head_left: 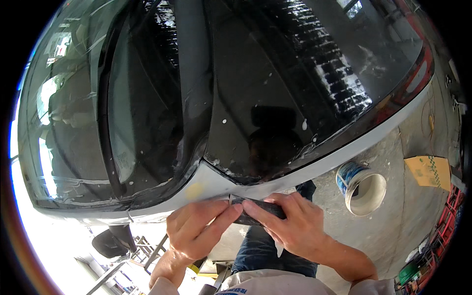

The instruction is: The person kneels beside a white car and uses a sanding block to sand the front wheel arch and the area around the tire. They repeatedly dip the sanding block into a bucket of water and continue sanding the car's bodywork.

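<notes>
My left hand (199, 227) and my right hand (294, 225) meet in front of a car's matt grey-white body panel (216, 179). Between them is a dark grey sheet (272, 207) that looks like sandpaper, bent over along its length. The left thumb and fingers pinch its left end, while my right hand grips the rest with the thumb pointing left. A pale pointed corner (279, 248) sticks out below my right palm. Just beyond the hands the panel carries a yellowish patch (195, 190). Some of the sheet is hidden by my fingers.
Dark, white-spotted windows (255, 98) rise above the panel. A side mirror (110, 243) juts out at the lower left. On the concrete floor to the right stand a white-and-blue bucket (365, 192) and a piece of cardboard (429, 172). Red racks (448, 216) line the far right.
</notes>
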Motion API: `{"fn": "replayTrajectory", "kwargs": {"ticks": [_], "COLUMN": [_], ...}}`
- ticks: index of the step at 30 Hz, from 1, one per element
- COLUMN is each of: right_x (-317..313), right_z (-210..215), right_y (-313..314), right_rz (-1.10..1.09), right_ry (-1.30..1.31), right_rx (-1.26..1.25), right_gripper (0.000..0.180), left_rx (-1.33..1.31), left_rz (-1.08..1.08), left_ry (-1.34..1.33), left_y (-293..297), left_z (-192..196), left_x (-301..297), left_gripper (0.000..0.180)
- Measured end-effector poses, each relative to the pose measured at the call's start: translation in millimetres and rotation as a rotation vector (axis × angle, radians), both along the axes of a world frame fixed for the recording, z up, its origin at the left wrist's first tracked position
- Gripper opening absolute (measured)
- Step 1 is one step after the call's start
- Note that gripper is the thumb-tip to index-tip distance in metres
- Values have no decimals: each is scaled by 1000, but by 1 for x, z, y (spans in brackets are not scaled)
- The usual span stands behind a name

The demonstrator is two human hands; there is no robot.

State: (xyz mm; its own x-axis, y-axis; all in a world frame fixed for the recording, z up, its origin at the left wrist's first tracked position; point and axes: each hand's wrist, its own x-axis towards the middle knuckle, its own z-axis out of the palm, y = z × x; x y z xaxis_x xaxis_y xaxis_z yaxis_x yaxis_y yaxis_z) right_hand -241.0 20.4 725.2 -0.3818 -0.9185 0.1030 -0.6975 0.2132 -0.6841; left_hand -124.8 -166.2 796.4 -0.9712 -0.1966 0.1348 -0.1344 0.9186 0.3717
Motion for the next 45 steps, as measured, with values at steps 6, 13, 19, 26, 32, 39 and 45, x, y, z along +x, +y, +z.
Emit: {"fn": "replayTrajectory", "kwargs": {"ticks": [6,13,19,26,32,39,45], "right_x": [-7,1,-6,-16,-22,-19,-16], "right_z": [-12,-18,-10,0,10,9,5], "right_y": [-6,-10,-10,-19,-28,-30,-17], "right_rz": [-56,-44,24,55,66,56,86], "right_ry": [140,10,-213,-217,-246,-249,-180], "right_rx": [-64,-75,-50,-22,3,-3,34], "right_gripper": [57,67,80,83,85,86,85], "left_rx": [-134,-187,-146,-101,-97,-119,-70], "left_rz": [5,-36,-48,-4,67,57,-23], "left_ry": [-34,-70,-58,-13,-11,-46,-33], "left_y": [-4,-12,-17,-20,-19,-23,-21], "left_z": [-3,-3,-3,0,-1,4,2], "left_x": [-4,-3,-3,-9,-9,-14,-11], "left_gripper": [41,44,43,41,39,40,36]}}
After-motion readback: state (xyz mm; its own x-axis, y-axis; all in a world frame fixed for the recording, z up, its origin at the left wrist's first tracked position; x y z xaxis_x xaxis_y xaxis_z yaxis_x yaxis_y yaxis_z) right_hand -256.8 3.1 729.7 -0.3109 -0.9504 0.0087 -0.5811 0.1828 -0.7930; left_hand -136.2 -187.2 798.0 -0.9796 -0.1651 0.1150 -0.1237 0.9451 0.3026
